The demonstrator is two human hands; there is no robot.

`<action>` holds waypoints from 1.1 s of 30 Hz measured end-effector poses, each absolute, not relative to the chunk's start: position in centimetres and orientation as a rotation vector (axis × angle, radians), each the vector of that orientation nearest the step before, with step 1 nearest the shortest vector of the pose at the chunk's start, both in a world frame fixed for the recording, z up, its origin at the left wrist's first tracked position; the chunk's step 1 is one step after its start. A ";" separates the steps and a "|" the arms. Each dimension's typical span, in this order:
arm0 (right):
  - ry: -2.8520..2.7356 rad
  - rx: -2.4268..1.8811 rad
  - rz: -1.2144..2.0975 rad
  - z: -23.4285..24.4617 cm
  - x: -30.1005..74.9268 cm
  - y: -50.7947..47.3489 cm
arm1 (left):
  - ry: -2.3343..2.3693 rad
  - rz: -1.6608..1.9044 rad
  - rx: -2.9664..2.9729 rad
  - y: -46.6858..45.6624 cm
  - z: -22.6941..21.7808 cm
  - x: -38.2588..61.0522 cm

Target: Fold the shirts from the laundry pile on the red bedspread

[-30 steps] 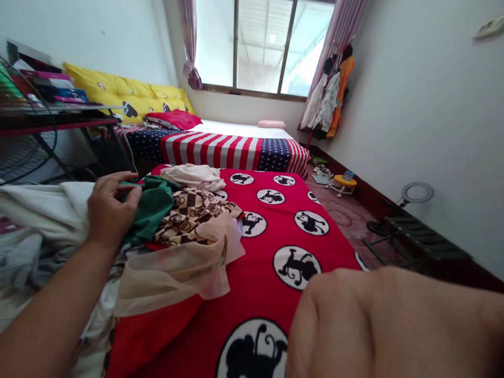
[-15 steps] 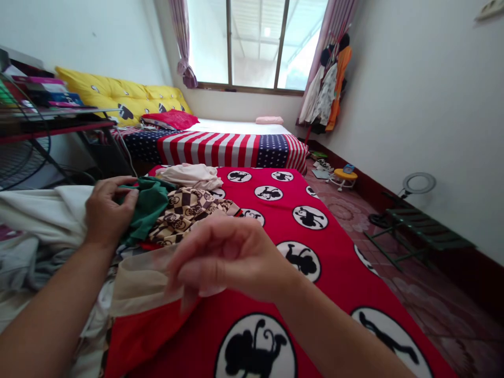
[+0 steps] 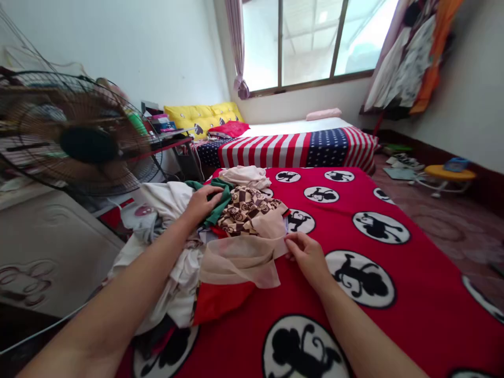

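A pile of clothes lies on the red blanket (image 3: 350,199) with its black-and-white monkey print. My left hand (image 3: 202,205) is closed on a green garment (image 3: 220,210) at the top of the pile; part of its grip is hidden. At the right side of the pile, my right hand (image 3: 309,257) pinches the edge of a sheer beige fabric (image 3: 236,257) between thumb and fingers. This see-through fabric spreads over a red cloth (image 3: 222,302). Just behind it sits a brown checked garment (image 3: 252,207). White clothes (image 3: 169,199) lie to the left of my left hand.
A large fan (image 3: 88,142) stands at the left above a pale cabinet (image 3: 43,252). Beyond the blanket is a bed with a stars-and-stripes cover (image 3: 271,149). Clothes (image 3: 417,68) hang at the right, and a yellow stool (image 3: 449,172) stands on the floor below.
My right hand has gone from hovering above the sheer beige fabric to pinching its right edge. The view has turned left, bringing the fan into sight. My left hand stays at the green garment.
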State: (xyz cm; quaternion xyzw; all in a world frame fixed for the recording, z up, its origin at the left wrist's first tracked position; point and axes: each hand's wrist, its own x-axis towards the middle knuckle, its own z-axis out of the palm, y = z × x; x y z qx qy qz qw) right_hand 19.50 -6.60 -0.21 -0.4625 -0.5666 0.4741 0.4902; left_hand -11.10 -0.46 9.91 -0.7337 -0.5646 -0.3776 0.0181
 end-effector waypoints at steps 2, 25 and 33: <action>-1.419 -1.095 1.152 -0.4 19.5 -6.6 | -1.742 -1.005 -2.429 -2.3 11.1 -10.3; -1.578 -1.130 1.055 -0.7 19.6 -7.1 | -1.598 -0.566 -1.728 3.5 31.5 -11.6; -1.589 -1.189 1.038 -0.5 19.4 -6.9 | -2.011 -0.427 -1.932 6.3 22.0 -11.1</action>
